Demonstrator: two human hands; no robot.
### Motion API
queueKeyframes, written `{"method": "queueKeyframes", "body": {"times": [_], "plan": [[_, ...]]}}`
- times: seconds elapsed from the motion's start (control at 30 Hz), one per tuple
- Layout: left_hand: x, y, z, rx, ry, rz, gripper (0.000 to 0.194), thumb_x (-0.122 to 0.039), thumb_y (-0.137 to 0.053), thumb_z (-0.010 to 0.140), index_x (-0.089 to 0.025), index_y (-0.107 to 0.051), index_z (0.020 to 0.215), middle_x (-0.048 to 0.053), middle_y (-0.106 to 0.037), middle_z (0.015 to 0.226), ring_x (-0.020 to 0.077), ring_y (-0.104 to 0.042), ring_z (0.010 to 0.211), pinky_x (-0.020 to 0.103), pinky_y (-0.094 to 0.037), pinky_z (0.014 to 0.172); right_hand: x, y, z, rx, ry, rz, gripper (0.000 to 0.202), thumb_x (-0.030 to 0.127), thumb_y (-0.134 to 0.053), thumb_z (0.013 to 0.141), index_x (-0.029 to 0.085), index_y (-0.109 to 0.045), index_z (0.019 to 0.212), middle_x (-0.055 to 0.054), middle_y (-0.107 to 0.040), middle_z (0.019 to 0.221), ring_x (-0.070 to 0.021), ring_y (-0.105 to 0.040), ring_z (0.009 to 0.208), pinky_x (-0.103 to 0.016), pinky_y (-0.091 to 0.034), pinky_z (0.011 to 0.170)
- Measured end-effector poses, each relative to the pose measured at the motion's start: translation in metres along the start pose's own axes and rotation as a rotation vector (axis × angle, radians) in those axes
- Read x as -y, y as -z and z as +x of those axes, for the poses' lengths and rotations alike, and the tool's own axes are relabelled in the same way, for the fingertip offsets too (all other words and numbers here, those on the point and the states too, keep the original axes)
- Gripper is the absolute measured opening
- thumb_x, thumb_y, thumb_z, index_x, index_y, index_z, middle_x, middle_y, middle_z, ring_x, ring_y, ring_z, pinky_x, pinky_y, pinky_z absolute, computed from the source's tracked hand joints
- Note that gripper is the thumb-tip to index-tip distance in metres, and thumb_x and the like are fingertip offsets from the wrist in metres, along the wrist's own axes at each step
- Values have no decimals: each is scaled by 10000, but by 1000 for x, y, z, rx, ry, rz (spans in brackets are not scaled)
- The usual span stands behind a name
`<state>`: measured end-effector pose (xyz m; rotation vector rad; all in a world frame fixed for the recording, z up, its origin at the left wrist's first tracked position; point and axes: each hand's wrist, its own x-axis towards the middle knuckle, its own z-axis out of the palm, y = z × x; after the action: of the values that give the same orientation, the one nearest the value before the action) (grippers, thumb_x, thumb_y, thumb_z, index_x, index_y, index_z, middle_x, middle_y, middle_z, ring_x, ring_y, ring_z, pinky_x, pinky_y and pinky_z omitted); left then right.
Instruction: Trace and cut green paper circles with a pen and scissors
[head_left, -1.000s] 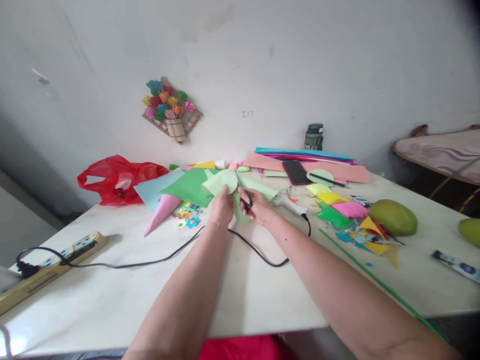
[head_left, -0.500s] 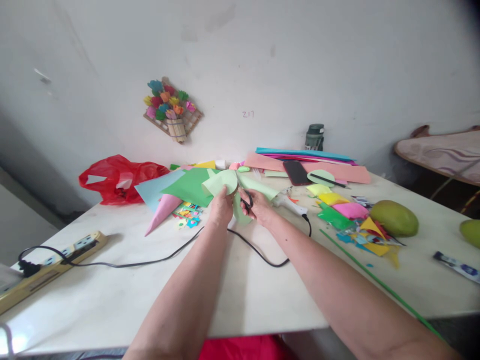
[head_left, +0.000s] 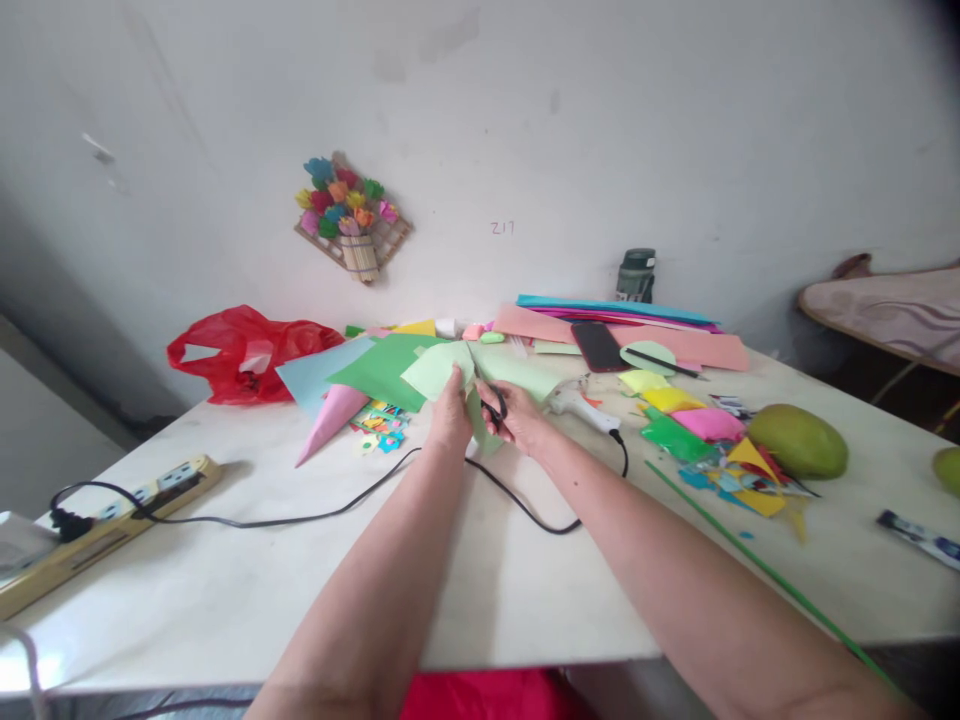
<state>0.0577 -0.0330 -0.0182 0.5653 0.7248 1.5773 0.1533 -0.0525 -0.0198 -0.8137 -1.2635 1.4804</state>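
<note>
In the head view, my left hand [head_left: 452, 408] pinches a pale green sheet of paper [head_left: 435, 371], its thumb lying on top. My right hand [head_left: 514, 412] is closed around the black handles of a pair of scissors [head_left: 495, 405]. The scissors' blades meet the paper just right of my left thumb, and how far they stand apart is too small to tell. Part of the pale green paper [head_left: 525, 372] spreads out behind my right hand, and a strip of it hangs down between both hands.
A white glue gun [head_left: 585, 405] with a black cord lies right of my hands. Green paper [head_left: 386, 370], a pink cone [head_left: 332, 423] and a red bag [head_left: 247, 355] are left. A phone [head_left: 597, 346], clay packets [head_left: 675, 400] and a green mango [head_left: 799, 441] are right.
The view has shifted slightly. My left hand has turned a little, and the paper's left part, rounded and curling before, now lies flatter with a pointed left edge.
</note>
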Motion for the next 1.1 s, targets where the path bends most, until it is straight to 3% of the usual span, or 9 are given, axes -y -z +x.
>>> {"method": "queueKeyframes", "body": {"times": [0.1, 0.17, 0.33, 0.47, 1.1], "plan": [[2, 0, 2, -116, -41, -28, 227, -317, -486, 849, -148, -545, 709, -6, -573, 493, 121, -549, 398, 229, -474, 468, 0, 0, -1, 8, -7, 2, 376, 515, -626, 668, 179, -501, 784, 74, -489, 475, -44, -433, 313, -134, -185, 227], [1, 0, 4, -131, -78, -73, 155, -250, -496, 848, -147, -553, 747, -3, -601, 534, 116, -570, 429, 225, -489, 498, 0, 0, 0, 10, -8, 0, 378, 515, -628, 667, 181, -504, 794, 74, -493, 477, -45, -436, 314, -133, -186, 227], [-1, -1, 5, -87, -87, -179, 99, -143, -473, 859, -151, -569, 836, -7, -635, 598, 105, -605, 496, 207, -511, 555, -1, 4, 1, 9, -7, -25, 399, 550, -615, 664, 182, -489, 754, 66, -503, 480, -49, -446, 316, -136, -206, 230], [-1, -4, 1, -38, -72, -226, 128, -126, -469, 862, -141, -575, 792, 9, -648, 632, 112, -622, 525, 218, -519, 585, 0, 8, 1, -9, -12, -61, 425, 575, -608, 658, 175, -481, 725, 55, -514, 480, -51, -455, 322, -142, -212, 233], [4, -3, 7, -53, -95, -276, 185, -76, -475, 852, -166, -615, 771, 2, -676, 720, 114, -645, 640, 224, -506, 697, 1, 14, 3, -24, -18, -99, 437, 592, -590, 662, 172, -478, 708, 52, -492, 482, -47, -440, 325, -150, -199, 246]]}}
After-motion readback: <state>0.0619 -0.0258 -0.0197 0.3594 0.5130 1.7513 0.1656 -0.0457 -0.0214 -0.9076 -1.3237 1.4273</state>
